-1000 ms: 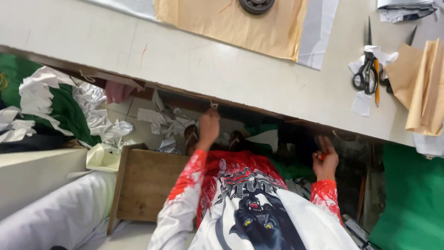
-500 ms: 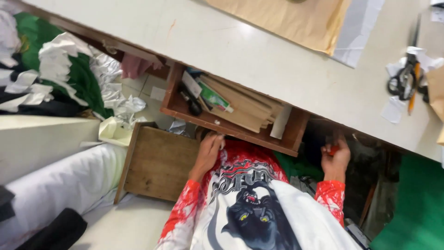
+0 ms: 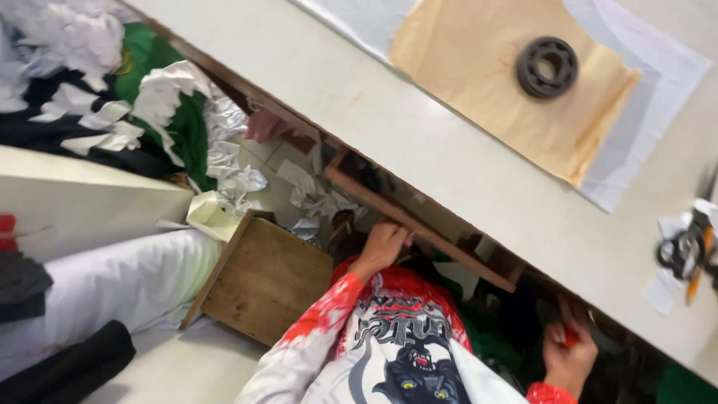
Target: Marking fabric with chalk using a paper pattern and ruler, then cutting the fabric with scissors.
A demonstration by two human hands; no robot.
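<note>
Under the counter (image 3: 449, 150), a wooden drawer (image 3: 419, 224) hangs almost shut, only its front edge showing. The left hand (image 3: 381, 247) sits at that edge, fingers curled against the lower lip of the front board. The right hand (image 3: 570, 357) is lower, near the lap, fingers closed on a small red thing (image 3: 570, 338) too hidden to identify. The drawer looks stiff and fairly heavy, rigid wood that likely slides on plain runners; the front lip is the natural hold, near the middle so it will not skew. Scissors (image 3: 684, 251) and a dark ring (image 3: 548, 67) lie on top.
</note>
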